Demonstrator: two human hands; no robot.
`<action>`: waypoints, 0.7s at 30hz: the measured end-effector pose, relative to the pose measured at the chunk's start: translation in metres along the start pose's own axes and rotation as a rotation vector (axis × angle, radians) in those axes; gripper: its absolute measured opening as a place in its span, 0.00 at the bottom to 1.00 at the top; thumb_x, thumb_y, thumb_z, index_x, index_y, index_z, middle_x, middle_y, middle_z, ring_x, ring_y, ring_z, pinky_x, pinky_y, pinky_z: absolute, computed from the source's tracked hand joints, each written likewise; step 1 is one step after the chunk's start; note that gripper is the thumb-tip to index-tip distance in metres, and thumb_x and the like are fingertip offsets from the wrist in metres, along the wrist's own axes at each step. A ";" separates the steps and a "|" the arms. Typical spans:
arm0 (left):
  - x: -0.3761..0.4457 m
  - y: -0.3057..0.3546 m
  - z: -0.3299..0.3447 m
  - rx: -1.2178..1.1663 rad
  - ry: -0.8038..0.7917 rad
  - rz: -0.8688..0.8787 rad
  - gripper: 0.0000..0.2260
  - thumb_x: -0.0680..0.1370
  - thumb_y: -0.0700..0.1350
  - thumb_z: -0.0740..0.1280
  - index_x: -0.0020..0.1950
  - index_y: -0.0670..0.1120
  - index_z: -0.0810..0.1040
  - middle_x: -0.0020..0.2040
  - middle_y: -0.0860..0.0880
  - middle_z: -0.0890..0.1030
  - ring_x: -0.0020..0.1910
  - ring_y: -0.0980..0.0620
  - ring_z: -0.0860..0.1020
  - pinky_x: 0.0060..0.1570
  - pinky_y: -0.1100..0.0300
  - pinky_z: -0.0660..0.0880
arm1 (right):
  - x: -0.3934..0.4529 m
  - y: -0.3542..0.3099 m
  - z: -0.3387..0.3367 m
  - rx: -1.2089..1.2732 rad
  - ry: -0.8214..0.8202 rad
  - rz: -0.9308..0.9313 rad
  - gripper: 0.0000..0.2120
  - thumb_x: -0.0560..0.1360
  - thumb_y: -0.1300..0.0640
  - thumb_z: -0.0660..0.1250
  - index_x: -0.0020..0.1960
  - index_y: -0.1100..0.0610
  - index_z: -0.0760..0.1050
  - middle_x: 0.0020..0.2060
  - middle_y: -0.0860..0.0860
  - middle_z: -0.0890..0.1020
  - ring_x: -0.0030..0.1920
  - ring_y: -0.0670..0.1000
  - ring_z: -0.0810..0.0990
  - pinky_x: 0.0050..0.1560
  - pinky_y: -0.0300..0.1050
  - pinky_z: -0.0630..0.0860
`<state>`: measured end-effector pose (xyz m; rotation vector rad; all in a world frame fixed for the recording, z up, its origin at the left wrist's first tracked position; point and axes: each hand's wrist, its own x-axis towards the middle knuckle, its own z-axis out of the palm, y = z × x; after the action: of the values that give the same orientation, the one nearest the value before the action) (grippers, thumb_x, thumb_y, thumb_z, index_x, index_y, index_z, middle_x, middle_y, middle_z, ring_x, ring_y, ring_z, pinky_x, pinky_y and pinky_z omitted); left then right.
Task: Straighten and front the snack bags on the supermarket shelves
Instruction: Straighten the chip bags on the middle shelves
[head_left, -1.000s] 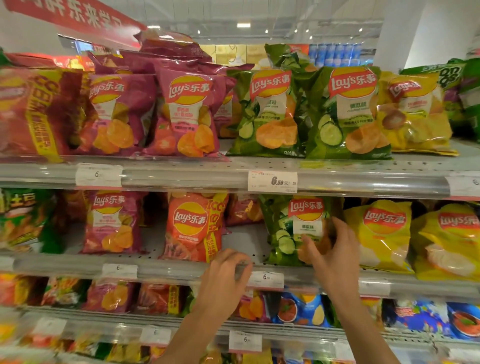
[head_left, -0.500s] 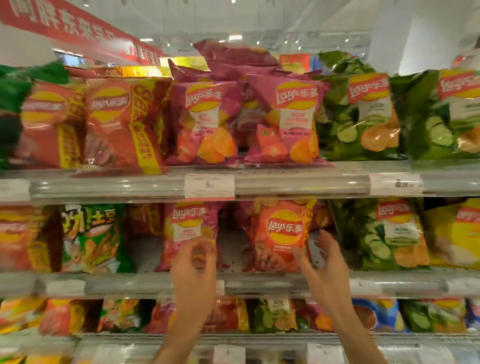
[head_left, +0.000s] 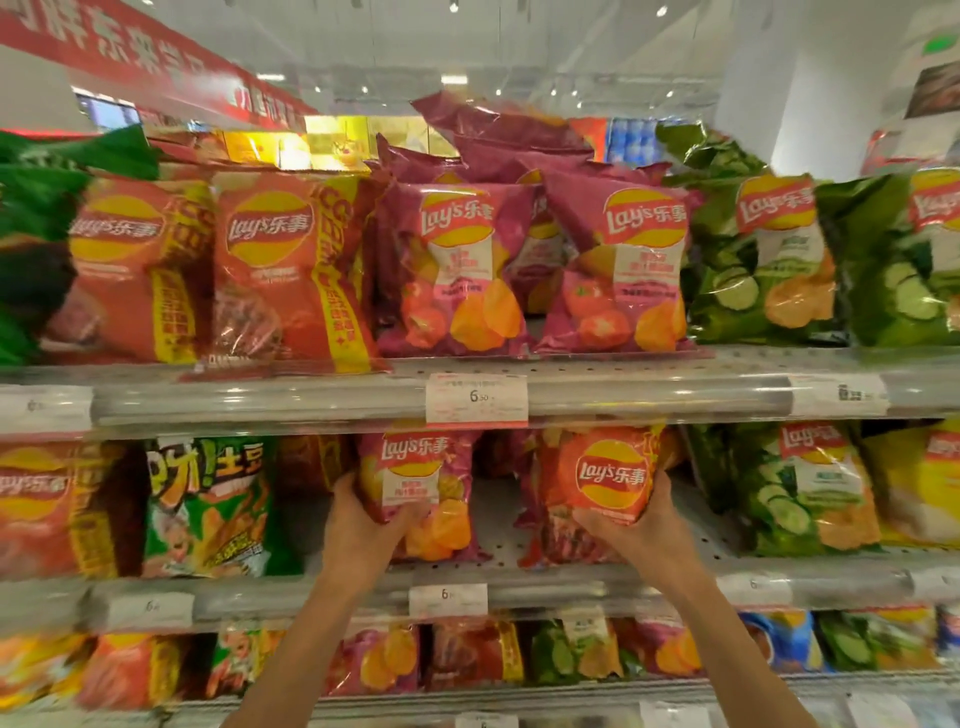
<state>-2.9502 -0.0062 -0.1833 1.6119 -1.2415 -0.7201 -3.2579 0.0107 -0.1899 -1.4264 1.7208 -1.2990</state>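
On the middle shelf (head_left: 519, 577) a pink tomato chip bag (head_left: 423, 499) stands upright, and my left hand (head_left: 358, 530) grips its lower left side. Just to its right stands an orange-red chip bag (head_left: 602, 483); my right hand (head_left: 644, 525) holds it at its lower right edge, fingers curled round the bag. Both bags face forward near the shelf front, with a bare gap of perforated shelf between them.
The top shelf (head_left: 363, 400) carries orange, pink and green cucumber bags (head_left: 763, 265). A green snack bag (head_left: 208, 509) stands left of my hands, cucumber bags (head_left: 800, 488) right. Price tags (head_left: 475, 400) line the shelf rails. More bags fill the lower shelf (head_left: 467, 654).
The view has shifted left along the shelves. My hands left the green cucumber bag and the shelf rail, reached in, and now each holds a bag on the middle shelf.
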 end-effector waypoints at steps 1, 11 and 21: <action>0.004 -0.001 0.000 -0.006 -0.026 -0.021 0.44 0.65 0.52 0.81 0.75 0.46 0.61 0.66 0.44 0.77 0.63 0.44 0.77 0.64 0.46 0.74 | 0.002 0.000 0.000 0.003 -0.001 0.012 0.56 0.54 0.34 0.79 0.75 0.47 0.57 0.50 0.29 0.72 0.44 0.29 0.71 0.34 0.25 0.68; 0.015 -0.003 0.008 -0.134 -0.071 -0.089 0.43 0.62 0.50 0.83 0.71 0.46 0.66 0.63 0.44 0.79 0.62 0.44 0.78 0.65 0.43 0.74 | 0.009 0.005 -0.001 0.121 -0.015 0.059 0.46 0.50 0.35 0.81 0.63 0.46 0.69 0.52 0.42 0.83 0.51 0.42 0.82 0.43 0.35 0.73; -0.010 0.012 0.027 -0.191 -0.008 0.058 0.41 0.60 0.53 0.83 0.68 0.50 0.67 0.53 0.57 0.79 0.51 0.57 0.79 0.55 0.56 0.77 | -0.005 -0.008 -0.025 0.134 0.073 0.012 0.37 0.59 0.44 0.84 0.64 0.47 0.71 0.51 0.43 0.83 0.51 0.46 0.83 0.54 0.51 0.82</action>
<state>-2.9813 -0.0061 -0.1837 1.4131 -1.1828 -0.7851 -3.2748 0.0234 -0.1736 -1.3060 1.6518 -1.4476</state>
